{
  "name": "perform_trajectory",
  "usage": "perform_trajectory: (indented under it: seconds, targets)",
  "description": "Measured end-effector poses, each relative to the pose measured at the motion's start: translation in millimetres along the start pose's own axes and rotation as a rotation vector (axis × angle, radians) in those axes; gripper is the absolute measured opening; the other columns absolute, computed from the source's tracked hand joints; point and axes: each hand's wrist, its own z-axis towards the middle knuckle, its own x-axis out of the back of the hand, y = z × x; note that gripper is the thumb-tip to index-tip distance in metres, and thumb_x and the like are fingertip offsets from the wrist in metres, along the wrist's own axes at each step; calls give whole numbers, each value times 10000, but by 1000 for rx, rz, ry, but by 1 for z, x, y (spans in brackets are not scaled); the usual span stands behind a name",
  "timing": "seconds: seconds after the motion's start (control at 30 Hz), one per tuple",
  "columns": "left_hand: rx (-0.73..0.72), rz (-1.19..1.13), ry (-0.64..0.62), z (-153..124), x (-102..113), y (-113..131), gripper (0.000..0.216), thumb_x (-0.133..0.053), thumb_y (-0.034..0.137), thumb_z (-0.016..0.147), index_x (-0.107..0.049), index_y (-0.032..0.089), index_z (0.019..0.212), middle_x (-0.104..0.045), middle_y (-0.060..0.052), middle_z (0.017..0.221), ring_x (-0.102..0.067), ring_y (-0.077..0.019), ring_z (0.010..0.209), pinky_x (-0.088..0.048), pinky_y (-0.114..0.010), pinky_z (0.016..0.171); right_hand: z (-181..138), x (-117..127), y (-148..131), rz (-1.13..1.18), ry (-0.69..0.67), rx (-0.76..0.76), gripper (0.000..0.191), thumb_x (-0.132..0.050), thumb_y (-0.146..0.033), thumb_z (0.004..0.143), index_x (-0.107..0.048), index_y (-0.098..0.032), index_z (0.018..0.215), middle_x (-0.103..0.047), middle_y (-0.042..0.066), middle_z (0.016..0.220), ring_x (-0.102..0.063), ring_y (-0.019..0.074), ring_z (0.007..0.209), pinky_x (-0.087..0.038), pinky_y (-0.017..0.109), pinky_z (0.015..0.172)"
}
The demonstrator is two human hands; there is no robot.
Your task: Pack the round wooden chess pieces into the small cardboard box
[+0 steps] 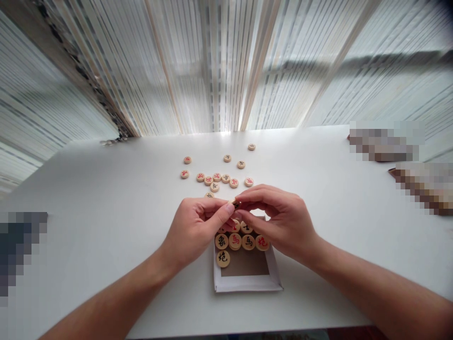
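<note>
Disc (236,205) is held up above the white desk (106,245). On the desk, near its front edge: shallow box (246,267). Left hand (193,226) and right hand (288,212) over box's far end, both grips pinching the disc by fingertips. Boxed pieces (248,242) in rows, a lone one nearest; loose pieces (217,177) scattered beyond.

Looks across a smooth white counter (106,198) to a string curtain (198,61) spanning the far side in pale vertical strands, broken by tan ones. Catches a dark, beaded-looking strand (79,71) at left, slanting down to the counter's far edge. Takes in soft pale light through the curtain, a blurred dark band (371,62) at right, and a faint sheen on the counter.
</note>
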Motion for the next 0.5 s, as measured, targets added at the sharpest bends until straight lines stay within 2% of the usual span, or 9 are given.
perform_trajectory:
  seconds: [0.17,0.3,0.4,0.5]
  targets:
    - [32,-6,-32,0,1,2,200,-815,345,923,-890,160,915,-812,-82,760,-757,-213,731,-627,-289,680,1,0,-1,-170,11,196,125,-828,-176,922,-815,-191,1046,-808,88,957,-773,188,779,-681,316,678]
    - [-20,25,-32,-1,1,1,217,-788,336,934,-871,156,845,-772,-62,687,-709,-181,649,-585,-268,620,2,1,-3,-208,-10,236,121,-815,-169,928,-804,-185,1047,-807,84,933,-757,173,743,-660,293,671]
    - [-96,44,39,0,3,0,370,-662,359,1010,-832,144,760,-735,-61,640,-668,-160,592,-555,-262,578,2,2,-6,-207,-40,240,161,-811,-169,919,-793,-203,1075,-810,72,939,-737,161,718,-651,286,674]
    - [-149,52,160,2,6,-2,346,-644,360,1018,-840,139,838,-763,-68,692,-638,-145,570,-513,-251,529,1,2,-8,-205,-87,287,169,-791,-150,917,-770,-204,1075,-814,81,957,-758,182,790,-646,299,715]
